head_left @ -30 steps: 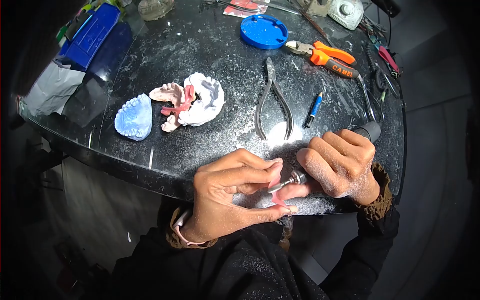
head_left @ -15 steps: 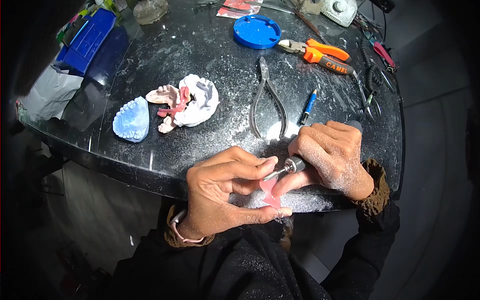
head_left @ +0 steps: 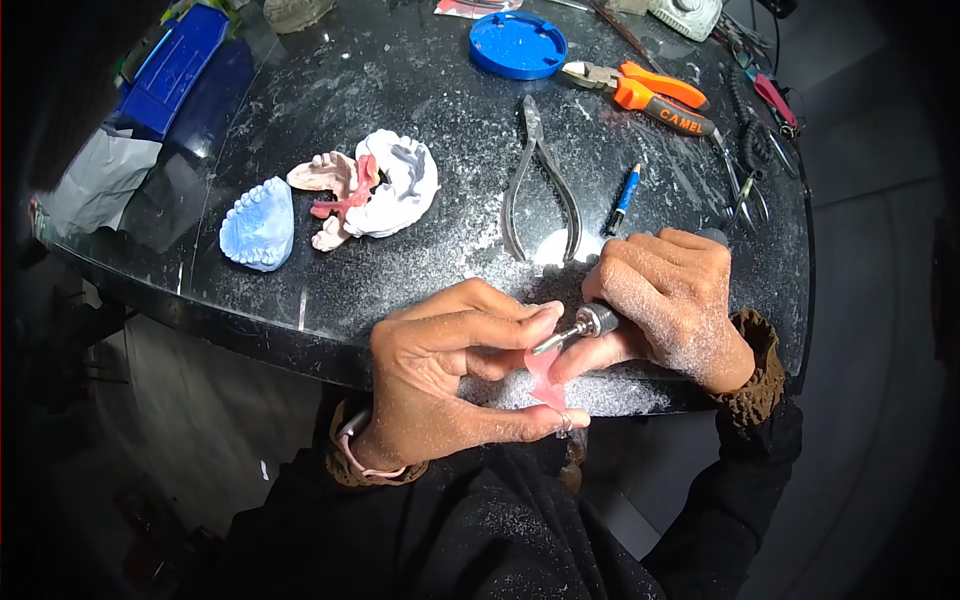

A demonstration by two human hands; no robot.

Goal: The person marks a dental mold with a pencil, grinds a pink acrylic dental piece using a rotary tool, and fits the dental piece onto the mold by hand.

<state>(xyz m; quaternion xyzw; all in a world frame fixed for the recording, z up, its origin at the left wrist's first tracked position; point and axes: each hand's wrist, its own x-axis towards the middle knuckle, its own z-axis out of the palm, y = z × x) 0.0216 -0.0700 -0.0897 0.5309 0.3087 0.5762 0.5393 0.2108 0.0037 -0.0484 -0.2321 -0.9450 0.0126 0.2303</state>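
1. Pink piece (head_left: 546, 376): thin, curved, set between your 2 hands over the near edge of the bench (head_left: 330, 338). Its long axis runs away from you, roughly from your left thumb to the fingertips opposite. The far end sits beneath the bur; the near end tapers to a point by the thumb.

2. Left grip (head_left: 440, 370): your thumb and fingers pinch the piece at its 2 ends, parted only by its length. This hold seems meant to leave the middle and far edge exposed.

3. Right grip (head_left: 672, 305): your fingers wrap fully round a handpiece (head_left: 601, 319), no gap visible. Your thumb reaches forward over the piece, probably as a steadying rest; whether it presses there, you cannot tell from this view.

4. Bur (head_left: 558, 341): metal, projecting from the handpiece towards your left grip and slightly towards you, crossing the piece's long axis. It appears to touch the far end.

5. Beyond the grips: 1 pair of silver cutters (head_left: 534, 130), handles towards you, and 1 blue pencil (head_left: 624, 199), likely kept there within reach.

6. Beyond and left of the left grip: 1 blue cast (head_left: 258, 230) and 1 white cast (head_left: 407, 195), well apart from the pale dust near your hands.
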